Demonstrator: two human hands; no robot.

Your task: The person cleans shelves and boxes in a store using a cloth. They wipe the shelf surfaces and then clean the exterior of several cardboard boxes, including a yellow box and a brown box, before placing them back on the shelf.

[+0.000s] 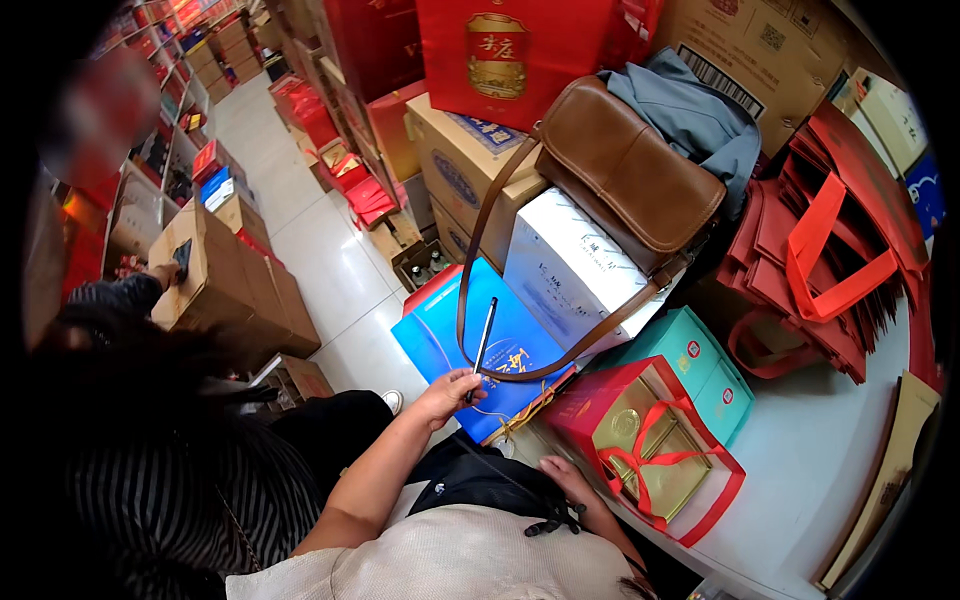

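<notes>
My left hand [447, 398] is closed around the lower end of a slim dark-and-silver pen [487, 335], which points up and away. Behind the pen lies a blue gift bag [520, 330] with gold lettering and a cord handle. My right hand [567, 480] hangs low by the counter's edge, its fingers loosely extended and seemingly holding nothing. Beside it stands a gift box [625, 435] with gold contents, red edges and a red ribbon. The strap of a brown leather bag [630, 165] loops down past the pen onto the blue bag.
Under the brown bag is a white box [570, 270]. A turquoise box [690, 370] and a stack of red paper bags [800, 260] occupy the white counter [790, 470]. At left, a person in a striped top [240, 480] touches a cardboard carton [230, 285] by the tiled aisle [330, 240].
</notes>
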